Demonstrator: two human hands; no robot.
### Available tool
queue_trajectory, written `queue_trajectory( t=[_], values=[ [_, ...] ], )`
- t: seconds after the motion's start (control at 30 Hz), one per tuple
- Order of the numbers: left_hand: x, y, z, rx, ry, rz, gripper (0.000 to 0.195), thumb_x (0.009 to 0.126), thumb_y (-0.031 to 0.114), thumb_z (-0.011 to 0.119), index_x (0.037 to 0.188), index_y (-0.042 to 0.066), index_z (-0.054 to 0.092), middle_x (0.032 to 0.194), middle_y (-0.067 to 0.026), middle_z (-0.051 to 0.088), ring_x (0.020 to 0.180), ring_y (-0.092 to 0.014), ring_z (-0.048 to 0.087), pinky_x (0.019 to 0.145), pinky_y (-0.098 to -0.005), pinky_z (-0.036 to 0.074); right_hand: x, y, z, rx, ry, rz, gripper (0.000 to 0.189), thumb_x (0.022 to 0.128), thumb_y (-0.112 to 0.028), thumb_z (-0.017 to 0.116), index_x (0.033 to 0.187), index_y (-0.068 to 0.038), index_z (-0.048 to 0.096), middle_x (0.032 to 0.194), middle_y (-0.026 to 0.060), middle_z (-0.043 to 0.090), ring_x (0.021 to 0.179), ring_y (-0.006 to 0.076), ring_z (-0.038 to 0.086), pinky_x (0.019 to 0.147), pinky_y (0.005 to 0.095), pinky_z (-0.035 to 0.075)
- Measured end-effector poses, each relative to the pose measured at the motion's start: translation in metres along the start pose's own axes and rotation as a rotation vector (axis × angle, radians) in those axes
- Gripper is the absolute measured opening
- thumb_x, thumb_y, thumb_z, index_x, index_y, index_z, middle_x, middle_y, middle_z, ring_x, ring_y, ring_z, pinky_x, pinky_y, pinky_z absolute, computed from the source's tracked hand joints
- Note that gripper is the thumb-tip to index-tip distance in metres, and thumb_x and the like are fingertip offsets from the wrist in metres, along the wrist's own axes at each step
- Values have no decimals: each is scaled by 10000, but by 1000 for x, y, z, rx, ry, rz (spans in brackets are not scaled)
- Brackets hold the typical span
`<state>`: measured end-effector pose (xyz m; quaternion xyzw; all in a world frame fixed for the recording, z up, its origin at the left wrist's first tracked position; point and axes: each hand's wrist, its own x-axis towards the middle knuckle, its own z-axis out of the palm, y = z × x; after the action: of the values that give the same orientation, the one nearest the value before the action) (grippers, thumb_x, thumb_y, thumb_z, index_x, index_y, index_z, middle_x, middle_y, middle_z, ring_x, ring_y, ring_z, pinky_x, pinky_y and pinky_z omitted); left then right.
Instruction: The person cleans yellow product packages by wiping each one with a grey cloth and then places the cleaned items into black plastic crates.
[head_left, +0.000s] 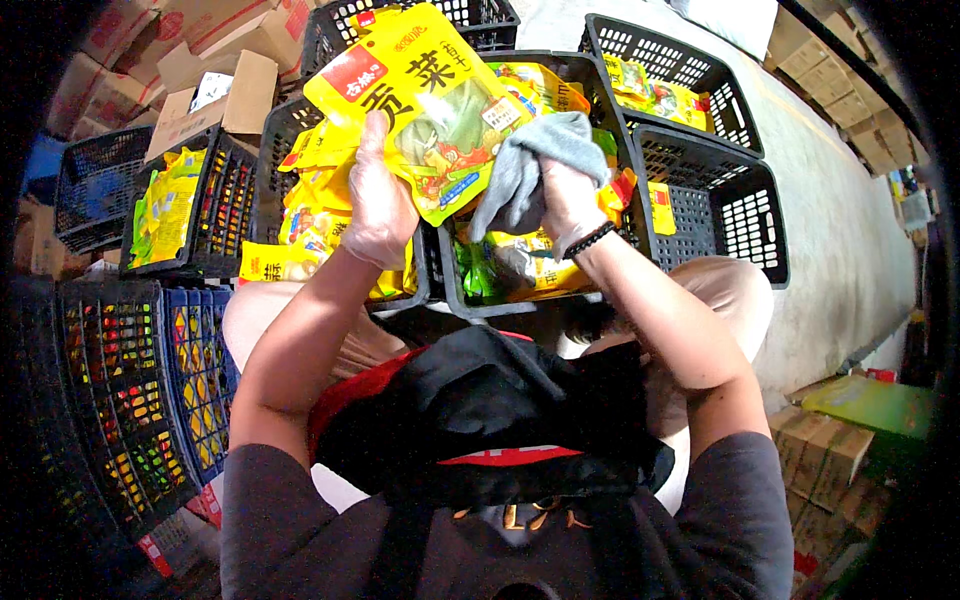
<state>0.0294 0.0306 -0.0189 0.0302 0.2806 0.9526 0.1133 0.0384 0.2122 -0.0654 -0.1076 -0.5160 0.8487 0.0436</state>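
Note:
My left hand (379, 199), in a thin clear glove, grips the lower left edge of a yellow plastic food pouch (442, 127) that bears printed writing and a picture of vegetables. The pouch is tilted above two black plastic crates. My right hand (568, 196), gloved too and with a dark bead bracelet at the wrist, is closed on a grey cloth (517, 169), which lies against the pouch's right edge. Beneath my left hand the left crate (270, 180) holds several yellow pouches (307, 217). Under my right hand the right crate (637, 225) holds yellow and green pouches (555, 262).
More black crates stand at the right, one (712, 195) with a yellow packet (661, 208) in it. At the left are a crate of upright packets (169, 206), an open cardboard box (202, 112) and a blue crate (196, 375). Cartons (821, 450) are stacked at the lower right.

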Motion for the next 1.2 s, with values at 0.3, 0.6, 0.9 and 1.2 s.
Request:
queue_trajectory(
  t=[0.3, 0.6, 0.9, 1.2],
  values=[
    [-3, 9, 10, 211, -7, -14, 473, 944, 385, 399, 1264, 38, 423, 1224, -112, 530, 1072, -232, 553, 942, -384, 433, 20, -36, -33, 140, -409, 165, 622, 812, -612, 487, 1191, -118, 483, 1091, 55, 576, 999, 203, 543, 863, 378, 453],
    [-35, -10, 43, 1858, -757, 386, 694, 776, 321, 662, 1360, 103, 356, 1430, -164, 252, 1322, -362, 212, 1091, -422, 171, 2, -21, -40, 609, -472, 411, 579, 905, -501, 371, 1327, -104, 387, 1298, 114, 475, 1170, 280, 479, 988, 451, 387],
    [-22, -25, -6, 910, -278, -303, 918, 778, 161, 704, 1410, 32, 50, 1395, -141, 325, 1233, -227, 403, 1041, -326, 305, -2, -22, -46, 673, -576, 498, 598, 909, -502, 354, 1346, -94, 361, 1316, 132, 454, 1182, 308, 463, 992, 476, 373],
    [-22, -31, 1, 968, -349, -309, 433, 897, 96, 530, 1303, 19, 401, 1187, -52, 549, 1078, -139, 513, 965, -294, 379, 5, -15, -63, 765, -686, 541, 622, 911, -504, 338, 1369, -82, 328, 1338, 155, 426, 1195, 343, 444, 997, 507, 356]
  ],
)
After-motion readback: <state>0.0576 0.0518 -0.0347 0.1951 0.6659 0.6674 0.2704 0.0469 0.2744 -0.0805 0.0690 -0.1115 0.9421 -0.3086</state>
